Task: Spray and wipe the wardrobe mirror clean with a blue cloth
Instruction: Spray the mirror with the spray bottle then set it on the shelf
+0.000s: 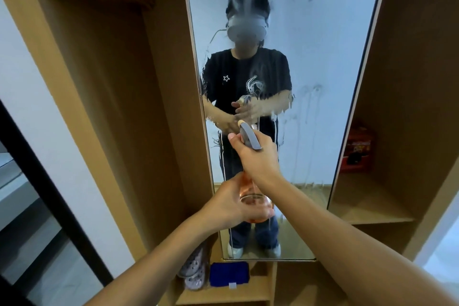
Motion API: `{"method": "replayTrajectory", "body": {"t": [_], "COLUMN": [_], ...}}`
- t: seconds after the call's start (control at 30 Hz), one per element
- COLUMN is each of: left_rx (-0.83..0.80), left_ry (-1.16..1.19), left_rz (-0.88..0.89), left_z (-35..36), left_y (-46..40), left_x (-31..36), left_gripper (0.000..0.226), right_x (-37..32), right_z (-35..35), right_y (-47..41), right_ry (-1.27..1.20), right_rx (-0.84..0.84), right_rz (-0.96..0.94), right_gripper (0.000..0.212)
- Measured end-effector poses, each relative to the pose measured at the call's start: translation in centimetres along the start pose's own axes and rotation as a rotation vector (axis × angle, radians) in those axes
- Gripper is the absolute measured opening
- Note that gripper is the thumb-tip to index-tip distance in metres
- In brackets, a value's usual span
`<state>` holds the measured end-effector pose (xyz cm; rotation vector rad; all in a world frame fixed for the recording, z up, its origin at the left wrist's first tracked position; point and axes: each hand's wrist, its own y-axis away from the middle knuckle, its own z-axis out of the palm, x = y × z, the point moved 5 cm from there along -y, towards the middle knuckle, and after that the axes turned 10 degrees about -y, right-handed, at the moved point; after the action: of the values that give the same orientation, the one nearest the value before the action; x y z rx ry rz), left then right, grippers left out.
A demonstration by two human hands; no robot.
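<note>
the spray bottle [253, 196] is held before the wardrobe mirror [323, 57]: its base is cupped by the left hand [231, 204], its grey trigger head gripped by the right hand [255, 154]. it is probably light, rigid and slippery when wet. the soft blue cloth [229, 274] lies folded on the near low shelf [223, 293], easily pinched anywhere. open room is bounded by wardrobe panels left and right.

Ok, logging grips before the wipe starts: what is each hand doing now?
Left hand: holds the spray bottle at its base.
Right hand: grips the bottle's spray head.
</note>
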<state>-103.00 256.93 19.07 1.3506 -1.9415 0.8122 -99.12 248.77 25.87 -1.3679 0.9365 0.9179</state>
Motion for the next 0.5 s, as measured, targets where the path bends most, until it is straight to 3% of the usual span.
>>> {"method": "replayTrajectory", "body": {"t": [0.13,0.3,0.5], "left_rx": [-0.013,-0.052,-0.094], "left_ry": [-0.050,-0.051,-0.065], "left_rz": [0.008,0.019,0.051], "left_z": [1.2,2.4,3.9], "left_y": [-0.6,-1.5,-2.7], "left_x": [0.2,0.9,2.2], "left_gripper": [0.060,0.064,0.065], "right_x": [0.5,1.2,1.3], "right_z": [-1.2,-3.2,-5.8], "right_y": [0.1,-0.1,-0.5], "right_ry": [-0.002,-0.016,-0.013], "right_rx": [0.043,0.151,0.158], "right_rz": [-0.012,0.007,-0.004], "right_gripper": [0.024,0.042,0.033]}}
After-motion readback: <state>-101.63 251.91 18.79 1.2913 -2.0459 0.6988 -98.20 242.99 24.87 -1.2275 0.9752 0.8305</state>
